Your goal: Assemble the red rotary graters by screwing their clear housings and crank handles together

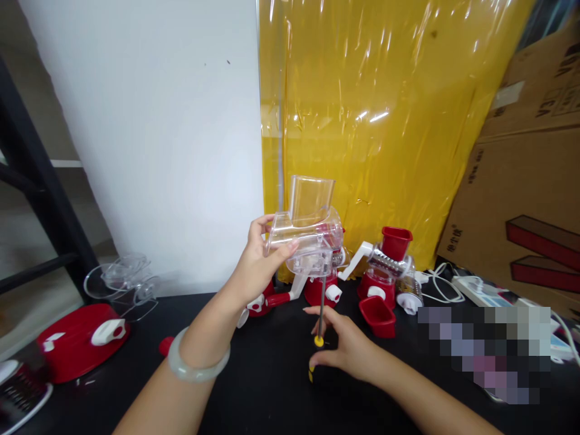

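Our left forearm (216, 329) slants up and rightward from the lower edge, and our left hand (256, 266) sits the higher of the two, gripping with the thumb (281, 254) stretched forward on the near side and the fingers (260, 228) bent behind. Our right forearm (414, 386) reaches up and leftward from the lower right. Our right hand (348, 349) curves in a loose grasp, its forefinger (327, 314) extended above and its thumb (324, 359) below.

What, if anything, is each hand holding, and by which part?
Left hand: clear plastic grater housing, by its barrel's end at picture left. Right hand: screwdriver, by its black-and-yellow handle.
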`<state>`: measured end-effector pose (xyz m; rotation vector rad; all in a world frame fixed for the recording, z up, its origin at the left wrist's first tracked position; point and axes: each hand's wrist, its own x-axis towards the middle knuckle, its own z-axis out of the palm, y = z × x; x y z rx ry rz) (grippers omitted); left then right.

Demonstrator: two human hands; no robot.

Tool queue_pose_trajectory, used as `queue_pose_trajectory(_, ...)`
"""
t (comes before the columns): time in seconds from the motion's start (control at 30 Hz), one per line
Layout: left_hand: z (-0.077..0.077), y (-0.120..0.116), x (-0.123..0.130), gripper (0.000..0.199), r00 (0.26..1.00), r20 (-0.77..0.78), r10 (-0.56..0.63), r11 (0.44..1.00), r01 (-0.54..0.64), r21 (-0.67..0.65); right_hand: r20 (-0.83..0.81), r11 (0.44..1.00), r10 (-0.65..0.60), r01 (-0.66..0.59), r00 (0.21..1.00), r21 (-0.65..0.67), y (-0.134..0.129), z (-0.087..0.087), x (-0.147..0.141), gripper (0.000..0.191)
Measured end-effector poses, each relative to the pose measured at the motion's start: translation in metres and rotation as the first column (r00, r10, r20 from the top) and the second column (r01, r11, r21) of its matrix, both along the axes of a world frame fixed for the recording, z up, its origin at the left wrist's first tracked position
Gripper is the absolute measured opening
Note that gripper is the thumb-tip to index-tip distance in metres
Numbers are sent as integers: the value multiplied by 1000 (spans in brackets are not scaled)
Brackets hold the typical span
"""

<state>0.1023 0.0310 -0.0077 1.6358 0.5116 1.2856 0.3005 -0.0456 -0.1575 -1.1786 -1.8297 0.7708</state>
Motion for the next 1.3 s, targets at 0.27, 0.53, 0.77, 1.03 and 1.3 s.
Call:
queue_pose_trajectory(0.27,1,0,0,66,1000,-3,0,1000,0,5,-89,992,124,-124,988,-1,-6,7,0,66)
queue_pose_trajectory(0.53,-2,3,0,71,1000,-5,17,1000,-17,-7,-17,999,34,-34,999,-17,-2,2,-1,81)
queue_pose_trajectory(0.77,2,7,-6,73,998,34,57,998,-58,17,-4,988,144,-144,990,-58,-5,5,-2,36)
queue_pose_trajectory(1.03,7,34,-23,82,852,137,505,815,-523,251,52,989,128,-124,990,-84,-2,3,0,23)
queue_pose_trajectory(1.3,-6,47,-10,71,882,-10,470,867,-460,192,33,987,125,-121,992,-104,-3,5,-3,21)
